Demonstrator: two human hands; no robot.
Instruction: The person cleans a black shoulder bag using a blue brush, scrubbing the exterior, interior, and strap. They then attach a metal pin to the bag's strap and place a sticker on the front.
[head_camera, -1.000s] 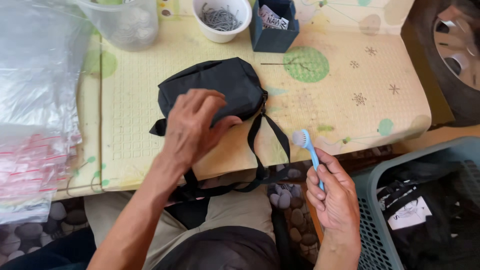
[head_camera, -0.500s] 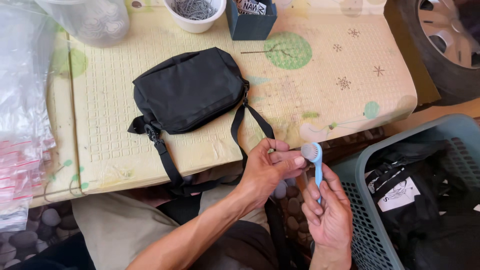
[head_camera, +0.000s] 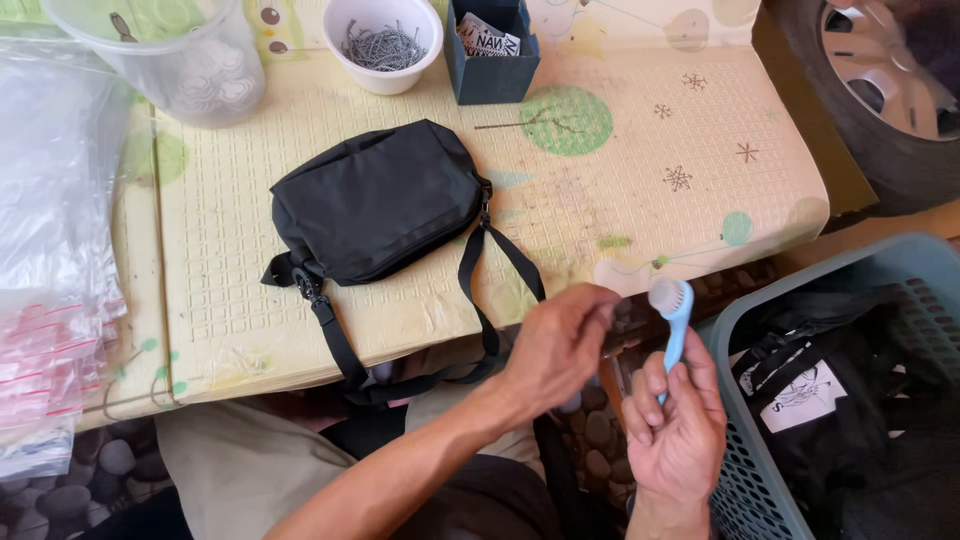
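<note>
One brush (head_camera: 672, 318) — upright in right hand (head_camera: 678, 430) grip

A stack of clear plastic bags (head_camera: 50, 300) with red zip strips is lying at the left edge of the counter (head_camera: 640, 200). A dark blue open box (head_camera: 492, 60) is standing at the far edge, holding black-and-white printed cards (head_camera: 487, 38). In the blue-grey basket (head_camera: 740, 480) at right, a white label (head_camera: 795, 392) with black print is lying on black fabric.

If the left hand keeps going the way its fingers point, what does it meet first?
Most likely the bristled head of the light blue brush held in the right hand; the left hand points toward it, though depth is unclear.
</note>
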